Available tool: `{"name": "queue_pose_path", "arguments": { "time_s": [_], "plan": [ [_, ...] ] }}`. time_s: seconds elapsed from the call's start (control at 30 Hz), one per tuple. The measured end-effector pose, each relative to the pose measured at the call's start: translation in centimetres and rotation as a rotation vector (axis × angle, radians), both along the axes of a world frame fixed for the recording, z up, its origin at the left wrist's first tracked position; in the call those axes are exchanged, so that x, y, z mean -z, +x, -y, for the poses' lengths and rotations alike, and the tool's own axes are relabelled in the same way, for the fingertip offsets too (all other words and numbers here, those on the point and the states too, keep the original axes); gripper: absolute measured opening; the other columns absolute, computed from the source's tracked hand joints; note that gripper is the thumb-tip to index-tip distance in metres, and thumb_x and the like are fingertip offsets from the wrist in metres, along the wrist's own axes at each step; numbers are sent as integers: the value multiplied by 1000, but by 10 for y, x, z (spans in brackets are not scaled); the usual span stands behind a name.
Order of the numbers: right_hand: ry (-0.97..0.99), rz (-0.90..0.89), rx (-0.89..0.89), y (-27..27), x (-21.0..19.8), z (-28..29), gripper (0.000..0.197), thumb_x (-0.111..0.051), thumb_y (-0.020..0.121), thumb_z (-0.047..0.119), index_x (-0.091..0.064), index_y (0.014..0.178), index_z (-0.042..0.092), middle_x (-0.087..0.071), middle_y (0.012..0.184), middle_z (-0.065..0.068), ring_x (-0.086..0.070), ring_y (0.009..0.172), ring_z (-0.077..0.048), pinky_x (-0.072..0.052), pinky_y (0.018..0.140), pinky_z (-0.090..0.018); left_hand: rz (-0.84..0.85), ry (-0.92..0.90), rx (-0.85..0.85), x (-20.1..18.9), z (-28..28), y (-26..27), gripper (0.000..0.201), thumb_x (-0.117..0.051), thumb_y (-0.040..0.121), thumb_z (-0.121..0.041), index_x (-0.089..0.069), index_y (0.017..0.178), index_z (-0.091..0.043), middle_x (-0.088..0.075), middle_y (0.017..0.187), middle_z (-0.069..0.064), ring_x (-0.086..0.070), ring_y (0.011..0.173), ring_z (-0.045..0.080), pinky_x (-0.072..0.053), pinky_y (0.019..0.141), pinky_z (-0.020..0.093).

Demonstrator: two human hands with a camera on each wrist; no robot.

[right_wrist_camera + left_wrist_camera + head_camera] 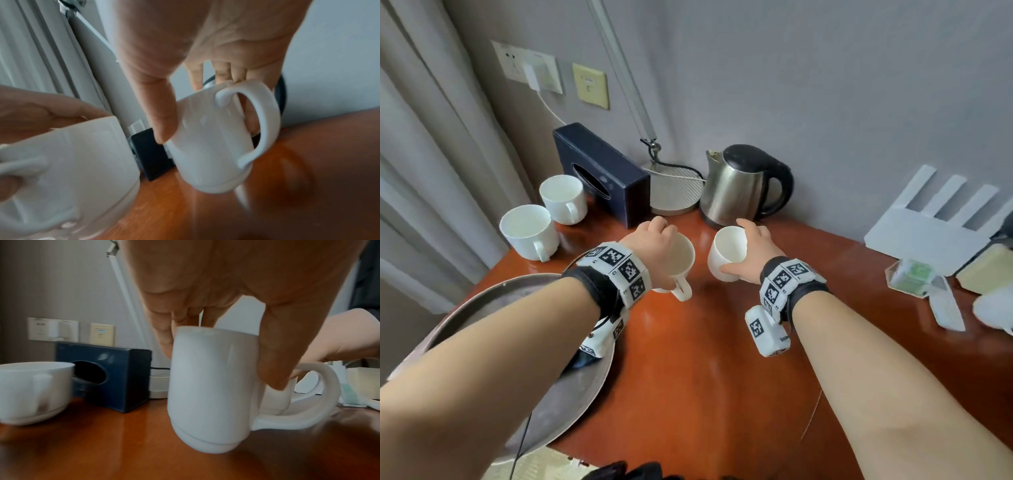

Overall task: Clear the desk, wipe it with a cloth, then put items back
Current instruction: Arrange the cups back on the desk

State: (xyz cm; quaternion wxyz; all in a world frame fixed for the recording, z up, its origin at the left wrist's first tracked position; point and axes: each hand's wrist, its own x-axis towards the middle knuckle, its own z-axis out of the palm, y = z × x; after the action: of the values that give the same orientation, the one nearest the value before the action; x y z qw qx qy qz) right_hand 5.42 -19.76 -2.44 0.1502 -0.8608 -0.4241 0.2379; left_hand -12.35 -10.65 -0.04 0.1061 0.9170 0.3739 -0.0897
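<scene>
Two white mugs hang tilted just above the red-brown desk (722, 359). My left hand (659, 245) grips the left mug (681, 262) from above, fingers over the far rim and thumb (273, 353) down its near wall; its handle (320, 395) points right. My right hand (743, 250) grips the right mug (726, 253) the same way, with its thumb (164, 116) on the side and fingers behind the rim. That right mug (213, 146) leans left, handle toward the camera. The two mugs sit close together, in front of the kettle.
Two wide white cups (529, 229) (563, 198) stand at the desk's left edge beside a navy tissue box (599, 174). A lamp base (676, 190) and steel kettle (743, 185) line the wall. A round metal tray (571, 394) lies lower left. A white router (928, 233) and small packets (909, 277) sit right.
</scene>
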Motion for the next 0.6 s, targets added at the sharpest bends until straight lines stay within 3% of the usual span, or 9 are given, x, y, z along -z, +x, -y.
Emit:
{"name": "queue_pose_path", "arguments": {
  "time_s": [0.27, 0.43, 0.6],
  "plan": [
    [5, 58, 143, 89, -20, 139, 95, -76, 71, 34, -16, 145, 32, -26, 142, -5, -47, 123, -29, -44, 99, -39, -4, 12, 191, -16, 105, 106, 95, -74, 71, -44, -22, 146, -18, -27, 141, -3, -31, 132, 18, -41, 100, 33],
    [8, 49, 195, 147, -24, 227, 94, -76, 72, 34, -16, 145, 32, -23, 148, -6, -39, 132, -28, -37, 105, -38, 6, -6, 249, -15, 179, 173, 96, -73, 72, -45, -20, 147, -18, -26, 142, -4, -31, 133, 18, -42, 104, 35],
    [-7, 102, 251, 213, -23, 311, 95, -77, 71, 35, -16, 145, 32, -24, 149, -5, -39, 132, -27, -37, 103, -38, 40, -18, 302, -9, 253, 242, 95, -72, 73, -46, -20, 147, -19, -27, 144, -5, -31, 133, 17, -43, 103, 34]
  ]
}}
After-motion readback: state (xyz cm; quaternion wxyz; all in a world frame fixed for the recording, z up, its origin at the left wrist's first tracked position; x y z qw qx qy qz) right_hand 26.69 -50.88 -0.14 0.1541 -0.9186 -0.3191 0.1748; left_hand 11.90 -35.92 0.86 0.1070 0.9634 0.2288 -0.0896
